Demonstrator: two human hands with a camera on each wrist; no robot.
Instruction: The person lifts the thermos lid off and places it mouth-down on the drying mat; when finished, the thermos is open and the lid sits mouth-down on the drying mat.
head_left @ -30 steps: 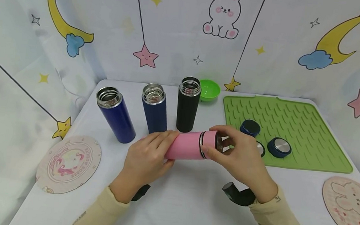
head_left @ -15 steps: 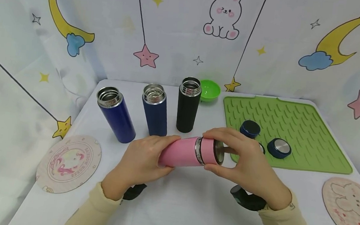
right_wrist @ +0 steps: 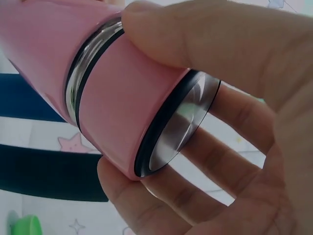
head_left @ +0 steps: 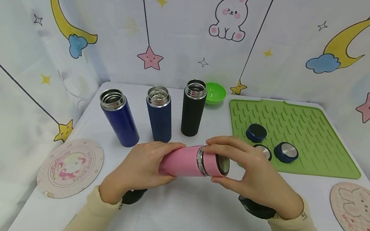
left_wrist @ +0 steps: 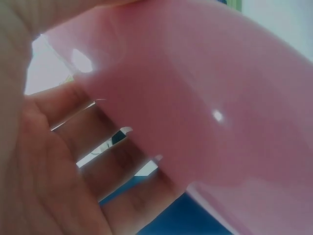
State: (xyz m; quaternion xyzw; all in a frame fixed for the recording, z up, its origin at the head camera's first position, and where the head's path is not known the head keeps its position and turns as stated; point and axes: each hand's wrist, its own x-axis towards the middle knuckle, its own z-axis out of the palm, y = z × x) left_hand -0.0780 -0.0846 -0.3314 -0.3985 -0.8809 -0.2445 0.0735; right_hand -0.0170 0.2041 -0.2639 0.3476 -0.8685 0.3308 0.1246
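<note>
A pink thermos bottle (head_left: pixel 181 161) lies sideways in the air between both hands, its lid end toward the right. My left hand (head_left: pixel 139 164) grips the body; in the left wrist view the fingers (left_wrist: pixel 122 171) wrap its far side. The thumb and fingers of my right hand (head_left: pixel 253 167) hold the pink lid (right_wrist: pixel 132 93), which sits on the bottle with a silver ring (right_wrist: pixel 90 63) showing between them. A shiny metal disc (right_wrist: pixel 183 122) with a black edge forms the lid's top. The bottle's base is hidden by the left hand.
Two blue bottles (head_left: pixel 121 124) (head_left: pixel 159 120) and a black bottle (head_left: pixel 192 112) stand lidless behind the hands. A green bowl (head_left: pixel 216 93) is at the back. Several lids, one dark blue (head_left: pixel 286 152), lie on a green mat (head_left: pixel 318 142). Round mats (head_left: pixel 71 168) (head_left: pixel 358 215) flank the table.
Both hands have brought the pink bottle a little nearer and lower. My right hand has shifted its grip on the lid, and the lid's metal top has turned more into view.
</note>
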